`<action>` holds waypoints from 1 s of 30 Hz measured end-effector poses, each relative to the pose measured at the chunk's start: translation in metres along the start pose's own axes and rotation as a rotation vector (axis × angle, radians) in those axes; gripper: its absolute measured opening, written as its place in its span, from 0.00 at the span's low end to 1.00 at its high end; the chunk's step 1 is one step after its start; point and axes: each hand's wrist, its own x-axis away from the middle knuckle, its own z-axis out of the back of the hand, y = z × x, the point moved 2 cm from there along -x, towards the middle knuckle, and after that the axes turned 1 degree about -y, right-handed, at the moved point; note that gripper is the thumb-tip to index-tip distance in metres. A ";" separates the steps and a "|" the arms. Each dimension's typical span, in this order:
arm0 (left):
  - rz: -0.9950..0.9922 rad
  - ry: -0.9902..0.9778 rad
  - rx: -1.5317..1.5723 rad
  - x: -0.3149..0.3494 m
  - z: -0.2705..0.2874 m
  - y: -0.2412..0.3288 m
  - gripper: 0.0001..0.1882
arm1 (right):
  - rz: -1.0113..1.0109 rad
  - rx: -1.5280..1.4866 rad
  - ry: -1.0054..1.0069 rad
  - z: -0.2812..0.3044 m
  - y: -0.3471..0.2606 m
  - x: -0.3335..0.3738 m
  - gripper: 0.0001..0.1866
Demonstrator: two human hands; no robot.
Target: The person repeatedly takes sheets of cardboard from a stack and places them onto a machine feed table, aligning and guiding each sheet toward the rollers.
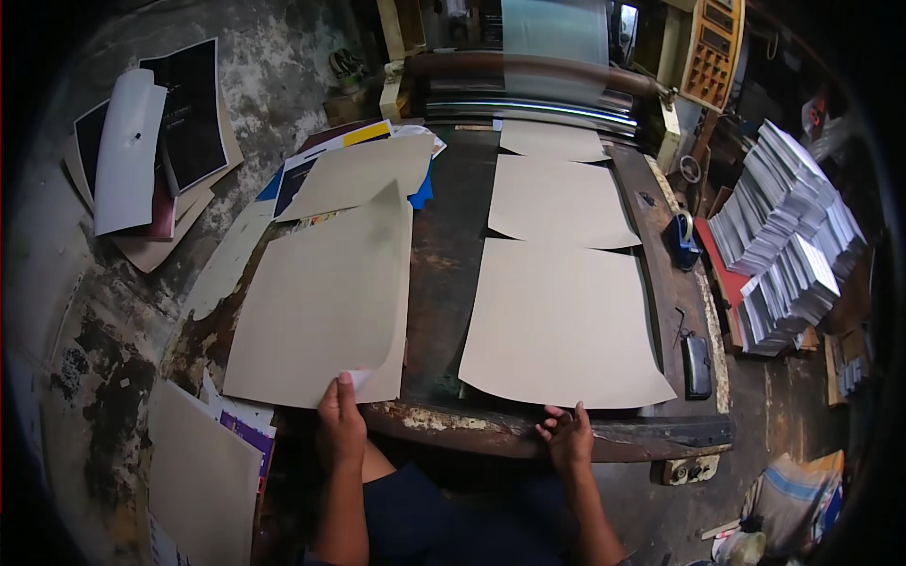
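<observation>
My left hand [342,423] pinches the near right corner of a large beige paper sheet [302,311] on the left side of the table. That sheet's right side is lifted and curls over, with another beige sheet beneath it. My right hand [569,439] is at the table's front edge, its fingers loosely bent and apart. It is just below the near edge of a second beige sheet [562,321]; whether the fingertips touch it, I cannot tell. Beyond that sheet, a middle sheet [562,200] and a far sheet [552,141] lie in a row leading to the metal rollers [533,108].
A machine with a clear film [555,47] and a control panel [713,52] stands at the back. On the right are a tape dispenser [682,241], a black case [696,366] and tall paper stacks [769,208]. Printed sheets [193,113] lie at the far left.
</observation>
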 end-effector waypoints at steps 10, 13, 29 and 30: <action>-0.439 -0.763 -0.190 0.042 -0.016 0.021 0.16 | -0.081 0.090 -0.382 -0.031 -0.018 0.039 0.35; -0.476 -0.994 -0.198 0.046 -0.022 0.027 0.12 | -0.129 0.289 -0.382 -0.020 -0.018 0.041 0.31; -0.498 -0.474 -0.516 -0.027 0.007 -0.019 0.25 | -0.285 0.389 -0.171 0.048 0.027 0.136 0.23; -0.496 -0.479 -0.514 -0.027 0.006 -0.019 0.25 | -0.302 0.380 -0.183 0.048 0.027 0.139 0.23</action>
